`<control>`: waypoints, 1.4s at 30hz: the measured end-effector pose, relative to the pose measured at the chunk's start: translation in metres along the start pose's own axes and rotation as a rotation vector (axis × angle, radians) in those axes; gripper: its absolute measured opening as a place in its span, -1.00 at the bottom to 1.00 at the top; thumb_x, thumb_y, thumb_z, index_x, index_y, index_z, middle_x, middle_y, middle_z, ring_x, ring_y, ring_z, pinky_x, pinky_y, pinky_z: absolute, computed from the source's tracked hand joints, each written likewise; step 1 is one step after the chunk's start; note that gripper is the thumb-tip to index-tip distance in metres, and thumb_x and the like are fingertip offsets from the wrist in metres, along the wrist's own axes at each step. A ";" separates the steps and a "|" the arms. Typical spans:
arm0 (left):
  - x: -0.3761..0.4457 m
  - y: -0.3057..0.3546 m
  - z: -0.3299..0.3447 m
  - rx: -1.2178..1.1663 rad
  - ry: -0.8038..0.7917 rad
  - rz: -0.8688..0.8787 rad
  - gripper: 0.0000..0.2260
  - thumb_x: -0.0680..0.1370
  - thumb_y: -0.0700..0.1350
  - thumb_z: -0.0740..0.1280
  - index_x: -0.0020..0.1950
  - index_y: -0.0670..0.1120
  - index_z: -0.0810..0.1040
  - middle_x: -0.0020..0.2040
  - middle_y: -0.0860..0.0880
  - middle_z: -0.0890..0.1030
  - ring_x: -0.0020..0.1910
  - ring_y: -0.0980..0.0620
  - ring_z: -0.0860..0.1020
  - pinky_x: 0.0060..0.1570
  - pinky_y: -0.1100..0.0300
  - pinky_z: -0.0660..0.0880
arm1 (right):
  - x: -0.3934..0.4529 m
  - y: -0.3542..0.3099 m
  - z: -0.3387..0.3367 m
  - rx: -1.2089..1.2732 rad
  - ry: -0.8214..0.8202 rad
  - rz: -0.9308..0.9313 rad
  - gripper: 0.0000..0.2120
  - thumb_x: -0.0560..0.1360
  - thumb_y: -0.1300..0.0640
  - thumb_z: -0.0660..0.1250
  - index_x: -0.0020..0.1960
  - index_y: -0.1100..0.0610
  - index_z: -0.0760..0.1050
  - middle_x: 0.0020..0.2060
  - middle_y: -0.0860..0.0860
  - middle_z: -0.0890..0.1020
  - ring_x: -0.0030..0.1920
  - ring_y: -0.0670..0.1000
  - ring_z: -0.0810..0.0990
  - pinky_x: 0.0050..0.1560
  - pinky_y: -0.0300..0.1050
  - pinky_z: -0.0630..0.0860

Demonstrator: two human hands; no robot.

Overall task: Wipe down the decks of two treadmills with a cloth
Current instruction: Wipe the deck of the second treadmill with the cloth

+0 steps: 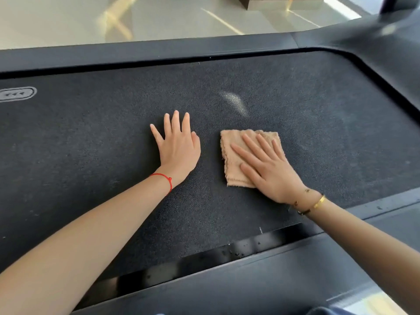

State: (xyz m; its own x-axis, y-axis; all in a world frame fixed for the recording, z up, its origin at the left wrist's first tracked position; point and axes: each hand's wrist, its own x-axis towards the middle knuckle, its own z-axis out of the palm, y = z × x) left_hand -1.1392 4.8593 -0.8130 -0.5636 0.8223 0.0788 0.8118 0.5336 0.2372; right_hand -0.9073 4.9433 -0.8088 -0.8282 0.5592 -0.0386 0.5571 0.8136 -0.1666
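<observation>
Dark textured treadmill belt [113,137] under folded beige cloth [234,164] (frayed edges), both hands' grip released, flat.

Bright, even daylight fills the scene, strongest on the pale floor [68,19] beyond the treadmill, which looks washed out and carries soft yellowish reflections. A small white patch of glare [234,103] sits on the dark belt [91,144]. Shadows under the arms are faint. The upright post [386,30] at top right is smeared, and straight rails bow towards the edges.
</observation>
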 end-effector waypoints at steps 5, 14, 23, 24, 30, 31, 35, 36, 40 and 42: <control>0.001 0.001 0.011 0.016 0.026 -0.020 -0.50 0.68 0.01 0.01 0.62 -0.04 0.07 0.62 -0.10 0.08 0.60 -0.11 0.00 0.50 -0.32 -0.08 | 0.080 0.075 -0.016 0.006 -0.024 0.220 -0.50 0.66 -0.21 -0.12 0.58 -0.26 -0.06 0.61 -0.09 -0.10 0.60 0.11 -0.19 0.53 0.17 -0.28; -0.001 0.006 0.012 0.034 0.070 -0.110 -0.48 0.66 0.06 0.02 0.61 -0.01 0.11 0.61 -0.08 0.11 0.60 -0.06 0.03 0.53 -0.25 -0.04 | 0.172 0.031 -0.008 -0.022 -0.042 -0.001 -0.48 0.65 -0.22 -0.18 0.60 -0.22 -0.07 0.62 -0.03 -0.07 0.59 0.19 -0.20 0.52 0.26 -0.28; 0.000 0.006 0.009 0.028 0.034 -0.140 -0.49 0.66 0.07 0.02 0.61 0.02 0.11 0.61 -0.03 0.12 0.60 0.00 0.01 0.55 -0.21 -0.04 | 0.143 0.093 -0.018 -0.008 -0.018 -0.117 -0.48 0.64 -0.22 -0.14 0.60 -0.22 -0.01 0.62 -0.07 -0.03 0.60 0.12 -0.14 0.55 0.17 -0.24; 0.000 0.007 0.008 0.035 0.028 -0.149 -0.49 0.66 0.07 0.02 0.62 0.02 0.11 0.62 -0.03 0.11 0.60 -0.01 0.01 0.54 -0.21 -0.04 | 0.158 0.099 -0.020 -0.017 -0.012 -0.057 -0.48 0.65 -0.21 -0.14 0.60 -0.21 -0.01 0.62 -0.05 -0.03 0.60 0.13 -0.14 0.54 0.19 -0.24; -0.001 0.016 0.006 0.096 0.006 -0.166 -0.49 0.67 0.04 0.02 0.62 -0.01 0.09 0.62 -0.05 0.11 0.60 -0.05 0.02 0.53 -0.23 0.00 | 0.201 0.062 -0.017 -0.002 -0.041 0.036 -0.47 0.65 -0.22 -0.16 0.60 -0.22 -0.09 0.62 -0.01 -0.08 0.59 0.21 -0.19 0.52 0.27 -0.29; -0.001 0.015 0.007 0.096 0.009 -0.168 -0.49 0.66 0.04 0.02 0.62 -0.01 0.09 0.62 -0.05 0.11 0.60 -0.05 0.02 0.53 -0.23 0.00 | 0.192 0.050 -0.013 -0.006 -0.027 -0.031 -0.47 0.65 -0.22 -0.16 0.60 -0.21 -0.07 0.62 -0.01 -0.06 0.59 0.21 -0.18 0.52 0.27 -0.28; -0.003 0.013 0.010 0.090 0.031 -0.157 -0.49 0.67 0.04 0.03 0.62 0.00 0.09 0.62 -0.05 0.12 0.60 -0.04 0.02 0.53 -0.22 0.00 | 0.158 0.040 -0.006 0.007 -0.003 -0.235 -0.48 0.65 -0.22 -0.14 0.59 -0.22 0.01 0.61 -0.04 0.00 0.60 0.17 -0.14 0.54 0.22 -0.24; -0.003 0.012 0.010 0.091 0.031 -0.156 -0.49 0.67 0.04 0.03 0.62 0.01 0.08 0.62 -0.04 0.11 0.61 -0.03 0.02 0.54 -0.21 0.00 | 0.158 0.046 -0.007 0.019 -0.004 -0.236 -0.49 0.65 -0.21 -0.12 0.59 -0.22 0.02 0.61 -0.05 0.02 0.60 0.16 -0.13 0.55 0.20 -0.23; -0.004 0.012 0.012 0.088 0.035 -0.170 -0.48 0.66 0.07 -0.03 0.63 0.03 0.04 0.63 -0.02 0.07 0.61 -0.01 -0.02 0.54 -0.20 -0.02 | 0.195 0.074 -0.011 -0.021 0.033 -0.075 -0.50 0.67 -0.18 -0.11 0.60 -0.19 0.03 0.62 -0.03 0.00 0.60 0.16 -0.12 0.55 0.20 -0.22; -0.002 0.012 0.013 0.086 0.037 -0.172 -0.47 0.65 0.09 -0.06 0.63 0.03 0.04 0.63 -0.01 0.07 0.61 0.00 -0.02 0.55 -0.20 -0.02 | 0.234 0.085 -0.018 -0.019 0.012 0.033 -0.49 0.66 -0.20 -0.16 0.60 -0.20 -0.03 0.62 -0.01 -0.04 0.59 0.18 -0.15 0.54 0.21 -0.26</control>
State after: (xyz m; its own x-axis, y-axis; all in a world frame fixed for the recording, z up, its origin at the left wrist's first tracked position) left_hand -1.1257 4.8664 -0.8226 -0.6991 0.7105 0.0800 0.7121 0.6819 0.1670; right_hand -1.0527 5.1456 -0.8145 -0.8085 0.5876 -0.0317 0.5853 0.7974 -0.1467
